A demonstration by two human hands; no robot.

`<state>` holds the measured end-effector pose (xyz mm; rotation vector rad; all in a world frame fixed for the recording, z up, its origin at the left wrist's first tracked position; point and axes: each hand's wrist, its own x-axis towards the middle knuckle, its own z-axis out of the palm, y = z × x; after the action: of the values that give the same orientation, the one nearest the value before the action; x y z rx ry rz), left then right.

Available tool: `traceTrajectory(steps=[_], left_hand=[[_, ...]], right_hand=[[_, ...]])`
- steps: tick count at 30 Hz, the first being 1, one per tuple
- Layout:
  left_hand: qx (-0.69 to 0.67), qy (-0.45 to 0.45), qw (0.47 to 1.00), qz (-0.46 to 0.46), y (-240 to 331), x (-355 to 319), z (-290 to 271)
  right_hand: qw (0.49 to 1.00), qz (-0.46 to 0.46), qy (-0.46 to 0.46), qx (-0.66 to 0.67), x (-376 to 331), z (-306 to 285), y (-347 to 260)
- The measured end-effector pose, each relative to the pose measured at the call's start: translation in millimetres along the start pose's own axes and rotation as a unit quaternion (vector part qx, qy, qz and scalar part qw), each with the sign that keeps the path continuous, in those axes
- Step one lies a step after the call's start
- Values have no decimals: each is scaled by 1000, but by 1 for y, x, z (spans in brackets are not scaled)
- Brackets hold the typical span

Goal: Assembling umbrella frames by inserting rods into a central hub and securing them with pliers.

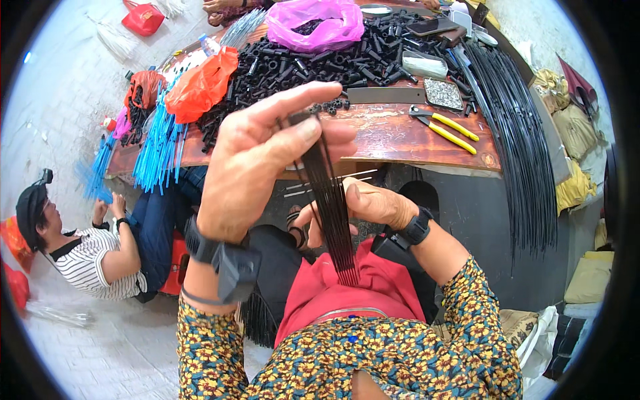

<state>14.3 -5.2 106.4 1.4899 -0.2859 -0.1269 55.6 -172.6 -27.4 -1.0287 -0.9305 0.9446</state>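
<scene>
A bundle of thin black strips [328, 193] hangs slanting down over my lap, its lower tips above a red cloth [353, 283]. My left hand [250, 160] pinches the bundle's upper end between thumb and fingers, with the index finger stretched out above it. Lower down, my right hand [383, 205] cups the bundle from the right. Its fingers pass behind the strips and come out on the left, while the thumb lies along the right side. The strips partly cover those fingers.
Black tubular parts [280, 70] cover much of the wooden table [393, 127]. Yellow-handled pliers [450, 130] lie near its front edge, beside a tray of small metal pieces [443, 95]. Long black strips [517, 147] overhang the right end. Blue strips [160, 143] and another person [107, 257] are at left.
</scene>
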Motion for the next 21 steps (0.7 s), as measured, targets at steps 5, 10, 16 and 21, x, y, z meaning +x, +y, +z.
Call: traceTrajectory(steps=[5, 10, 16, 21], left_hand=[[72, 9, 996, 56, 16, -37, 23], [54, -300, 939, 159, 20, -68, -3], [-146, 233, 960, -43, -75, -84, -8], [-128, 203, 962, -127, -119, -67, 7]], right_hand=[[955, -165, 106, -221, -8, 9, 22], [964, -27, 130, -231, -19, 29, 2], [975, 79, 204, -43, -22, 27, 16], [979, 61, 190, -38, -11, 28, 30]])
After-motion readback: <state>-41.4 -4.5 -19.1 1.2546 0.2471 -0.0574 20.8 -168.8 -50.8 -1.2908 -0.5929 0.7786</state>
